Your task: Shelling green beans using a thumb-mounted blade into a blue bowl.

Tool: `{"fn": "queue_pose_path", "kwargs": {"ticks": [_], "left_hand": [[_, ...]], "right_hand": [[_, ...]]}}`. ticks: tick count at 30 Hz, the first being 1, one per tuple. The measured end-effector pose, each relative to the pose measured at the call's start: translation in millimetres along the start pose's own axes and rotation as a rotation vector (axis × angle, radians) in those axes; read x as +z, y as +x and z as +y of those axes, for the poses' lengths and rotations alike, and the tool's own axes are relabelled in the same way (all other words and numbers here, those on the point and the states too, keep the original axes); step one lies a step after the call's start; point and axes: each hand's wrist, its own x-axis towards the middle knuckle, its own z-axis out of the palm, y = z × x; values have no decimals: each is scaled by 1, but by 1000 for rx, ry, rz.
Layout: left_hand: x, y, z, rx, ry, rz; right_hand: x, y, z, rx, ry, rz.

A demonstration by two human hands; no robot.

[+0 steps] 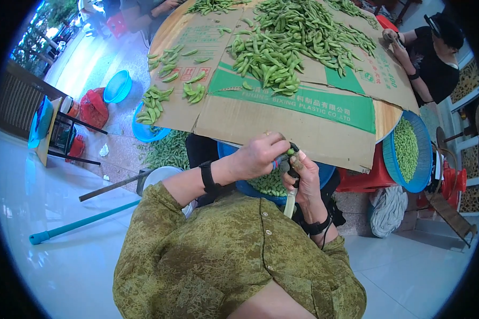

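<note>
My left hand [259, 157] is closed in a pinch, its fingertips meeting those of my right hand just beyond the table's near edge. What the left fingers hold is hidden. My right hand [308, 178] is closed around a black object [293, 171] with a pale strip [290, 203] hanging down from it; its kind is unclear. A small green bean [290, 152] shows between the two hands. Below them, a blue basin [327, 173] holds shelled green beans [269, 184]. Green bean pods [287, 45] lie heaped on the cardboard-covered table [282, 125] in front of me.
A blue basket [426, 173] of shelled beans stands on a red stool [364, 178] at right. Pods [167, 151] cover the floor at left, near a blue basin [149, 130] and a teal pole [90, 220]. Another person [434, 61] sits at the far right.
</note>
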Motion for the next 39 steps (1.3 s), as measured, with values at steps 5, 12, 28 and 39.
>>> {"fn": "queue_pose_path", "kwargs": {"ticks": [5,12,28,39], "left_hand": [[4,-3,-2,107,203,92],[8,0,-8,-756,-856,98],[18,-15,11,-547,-485,166],[5,-10,-1,-132,-208,31]], "right_hand": [[4,2,1,7,23,15],[18,2,4,-246,-346,90],[6,0,13,-681,-1024,149],[8,5,5,-281,-286,96]]}}
